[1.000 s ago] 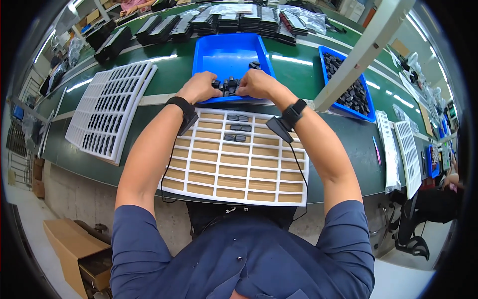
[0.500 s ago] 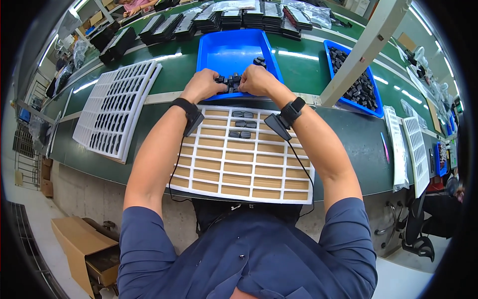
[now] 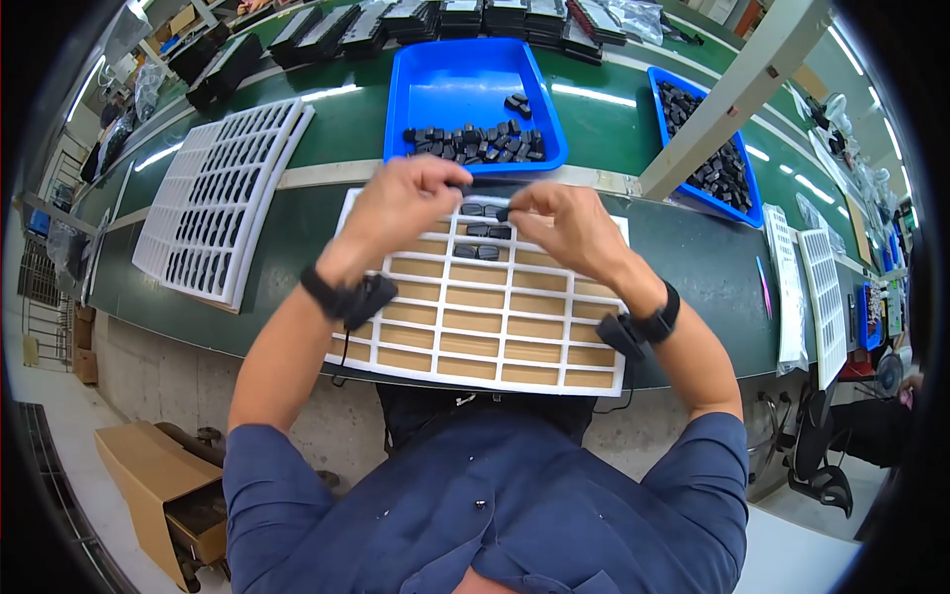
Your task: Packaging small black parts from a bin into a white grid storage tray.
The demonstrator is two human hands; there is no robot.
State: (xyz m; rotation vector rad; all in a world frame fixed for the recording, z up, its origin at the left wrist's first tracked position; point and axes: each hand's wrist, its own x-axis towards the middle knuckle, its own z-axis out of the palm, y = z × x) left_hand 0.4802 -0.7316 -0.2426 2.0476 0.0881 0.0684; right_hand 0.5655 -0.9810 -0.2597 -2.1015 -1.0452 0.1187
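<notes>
Both my hands are over the top rows of a white foam grid tray [image 3: 495,385] with a brown cardboard base. My left hand [image 3: 404,206], slightly blurred, has its fingers pinched; whatever is in them is hidden. My right hand [image 3: 572,226] pinches a small black plastic part near its fingertips, mostly hidden by the fingers. Between the hands, pairs of black plastic parts [image 3: 477,252] lie in upper compartments of one middle column. Just beyond, a blue bin [image 3: 455,84] holds many loose black parts [image 3: 485,147] along its near side.
Filled white trays [image 3: 213,203] lie stacked at the left. Another blue bin [image 3: 757,213] of black parts stands right, behind a slanted metal post [image 3: 737,99]. Pink tweezers [image 3: 765,287] and more white trays [image 3: 823,297] are farther right. Black stacks [image 3: 460,20] line the back.
Both hands have come out of the blue bin toward me and now hover above the tray's upper rows. The view has shifted slightly.
</notes>
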